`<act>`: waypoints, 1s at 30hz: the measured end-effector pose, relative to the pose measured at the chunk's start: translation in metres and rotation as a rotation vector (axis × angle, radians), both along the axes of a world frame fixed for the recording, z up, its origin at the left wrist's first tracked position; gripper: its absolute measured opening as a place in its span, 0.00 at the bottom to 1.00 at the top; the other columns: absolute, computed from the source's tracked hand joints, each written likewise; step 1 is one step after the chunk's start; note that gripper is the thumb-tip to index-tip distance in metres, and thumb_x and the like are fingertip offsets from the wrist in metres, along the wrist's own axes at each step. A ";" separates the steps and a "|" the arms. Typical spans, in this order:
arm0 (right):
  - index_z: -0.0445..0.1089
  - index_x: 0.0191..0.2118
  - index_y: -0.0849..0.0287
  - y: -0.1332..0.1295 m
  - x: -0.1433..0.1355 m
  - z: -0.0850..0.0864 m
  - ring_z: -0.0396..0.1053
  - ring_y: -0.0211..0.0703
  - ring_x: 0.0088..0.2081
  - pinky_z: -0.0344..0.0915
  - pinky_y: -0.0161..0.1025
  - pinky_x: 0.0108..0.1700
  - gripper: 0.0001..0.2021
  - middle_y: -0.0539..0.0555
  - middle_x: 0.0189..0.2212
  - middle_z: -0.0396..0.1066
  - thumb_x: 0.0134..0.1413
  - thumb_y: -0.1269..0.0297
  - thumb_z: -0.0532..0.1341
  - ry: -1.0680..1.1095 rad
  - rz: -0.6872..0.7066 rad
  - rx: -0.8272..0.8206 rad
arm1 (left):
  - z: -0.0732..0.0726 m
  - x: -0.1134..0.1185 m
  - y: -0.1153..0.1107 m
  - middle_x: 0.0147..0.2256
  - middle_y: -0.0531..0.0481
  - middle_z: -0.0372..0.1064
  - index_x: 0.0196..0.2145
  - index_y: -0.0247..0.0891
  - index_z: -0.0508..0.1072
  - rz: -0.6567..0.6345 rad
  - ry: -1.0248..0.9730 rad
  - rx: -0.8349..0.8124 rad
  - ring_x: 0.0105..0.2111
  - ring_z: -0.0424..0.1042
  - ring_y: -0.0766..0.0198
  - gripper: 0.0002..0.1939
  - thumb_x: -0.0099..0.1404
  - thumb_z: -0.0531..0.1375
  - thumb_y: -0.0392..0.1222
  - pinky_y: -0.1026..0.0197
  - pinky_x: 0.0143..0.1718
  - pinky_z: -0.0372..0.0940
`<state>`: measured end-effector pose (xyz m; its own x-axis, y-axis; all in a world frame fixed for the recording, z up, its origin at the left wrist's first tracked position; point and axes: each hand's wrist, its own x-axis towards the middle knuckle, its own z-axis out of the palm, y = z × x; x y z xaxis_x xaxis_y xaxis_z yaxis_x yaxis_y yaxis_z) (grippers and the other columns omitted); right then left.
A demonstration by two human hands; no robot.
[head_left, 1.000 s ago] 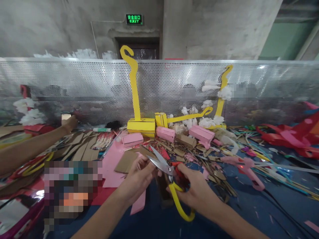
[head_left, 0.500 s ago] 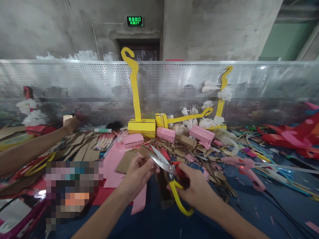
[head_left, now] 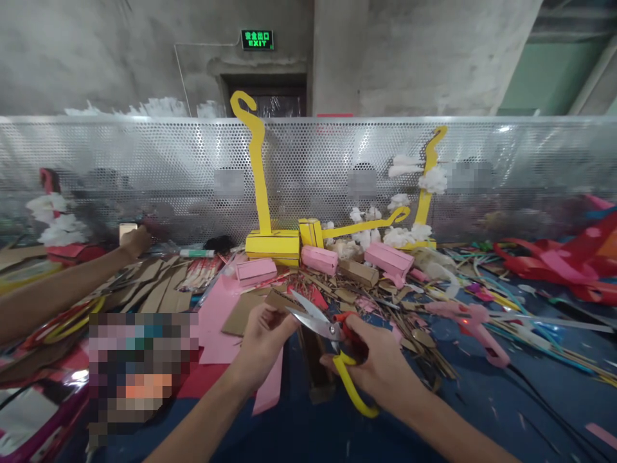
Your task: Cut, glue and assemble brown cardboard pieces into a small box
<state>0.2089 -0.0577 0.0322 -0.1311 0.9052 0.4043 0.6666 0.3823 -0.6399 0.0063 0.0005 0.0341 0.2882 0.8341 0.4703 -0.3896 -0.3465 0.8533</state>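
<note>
Since half a second ago the scissors (head_left: pixel 328 334) blades have closed in a bit and dropped slightly; both hands sit slightly lower, otherwise same pose.

Right hand (head_left: pixel 380 366) is clenched through the scissors' handles: red loop up by the thumb, yellow loop hanging below the fingers. Blades point up-left, still partly apart, tips just beside the left hand's fingertips.

Left hand (head_left: pixel 263 341) pinches a brown cardboard piece (head_left: pixel 279 301) at the blade tips. A pink paper strip (head_left: pixel 270 389) hangs below that hand; looks like it's gripped too, but the palm hides the contact, so can't confirm. A dark upright cardboard piece (head_left: pixel 318 370) stands between the two hands, under the blades.

All of this is over the blue table (head_left: pixel 482 399), near edge, centre.

Around it:
- cardboard offcuts (head_left: pixel 366 292) heaped just behind the hands
- pink boxes (head_left: pixel 321 259) and yellow hook stand (head_left: pixel 263 193) further back, against the perforated metal screen (head_left: pixel 144 167)
- pink glue gun (head_left: pixel 475 325) to the right, well apart from the right hand
- red ribbon pile (head_left: pixel 573 263) far right
- another person's arm (head_left: pixel 62 283) reaching in from the left, hand on a small object by the screen
</note>
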 end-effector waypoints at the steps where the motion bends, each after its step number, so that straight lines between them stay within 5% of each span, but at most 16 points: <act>1: 0.57 0.28 0.54 -0.001 -0.001 0.000 0.55 0.37 0.25 0.52 0.33 0.26 0.20 0.44 0.23 0.61 0.51 0.54 0.70 0.012 0.011 -0.004 | 0.000 0.000 0.000 0.41 0.46 0.81 0.43 0.39 0.81 -0.008 -0.011 0.002 0.43 0.77 0.54 0.10 0.65 0.67 0.44 0.55 0.49 0.68; 9: 0.53 0.26 0.54 0.001 -0.003 -0.002 0.50 0.35 0.24 0.50 0.33 0.25 0.23 0.42 0.21 0.55 0.51 0.54 0.70 0.038 0.005 -0.019 | 0.000 -0.002 0.002 0.41 0.47 0.81 0.39 0.39 0.81 -0.010 -0.048 -0.030 0.42 0.77 0.57 0.07 0.64 0.68 0.43 0.55 0.50 0.69; 23: 0.64 0.36 0.55 0.002 0.001 0.000 0.63 0.43 0.30 0.57 0.37 0.32 0.19 0.50 0.32 0.69 0.46 0.56 0.73 -0.090 -0.067 0.068 | 0.003 -0.005 0.001 0.40 0.48 0.81 0.40 0.39 0.81 0.039 0.026 0.024 0.41 0.77 0.60 0.07 0.64 0.68 0.40 0.61 0.46 0.69; 30: 0.58 0.28 0.53 0.004 -0.001 -0.005 0.58 0.40 0.25 0.53 0.35 0.27 0.19 0.46 0.23 0.63 0.49 0.55 0.71 -0.071 -0.088 0.104 | -0.004 -0.001 0.000 0.43 0.46 0.80 0.46 0.40 0.81 -0.024 -0.008 0.017 0.45 0.77 0.55 0.12 0.64 0.68 0.40 0.56 0.50 0.68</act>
